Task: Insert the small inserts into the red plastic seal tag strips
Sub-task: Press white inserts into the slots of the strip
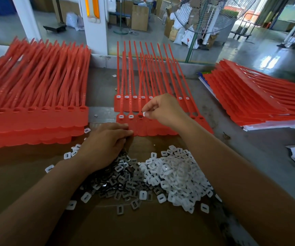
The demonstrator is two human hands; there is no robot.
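Head view of the bench. The right hand (162,110) is shown with thumb and forefinger closed narrowly on a single white insert (145,113), the other fingers being curled toward the palm. Immediately left of these fingertips, an open socket (140,115) of the front strip of red seal tags (153,129) is seen; the insert is held just beside it and is not yet seated. Further left of the fingertips, two filled sockets (121,116) of the same strip are shown with white inserts in place. Beyond the fingertips a rear strip (125,105) is laid, with white visible in its sockets. The left hand (106,141) is laid palm-down, its fingers (127,131) fairly straight, close together and rested on the lower edge of the front strip, with no grip shown. Under the left wrist a pile of grey metal inserts (123,178) is spread, and a pile of white inserts (176,173) lies beside it, nearer than the right fingers; both are carried on a cardboard sheet (143,226). A left stack of red strips (36,89) is placed well left of the left fingers, and a right stack of red strips (249,98) well right of the right fingers.
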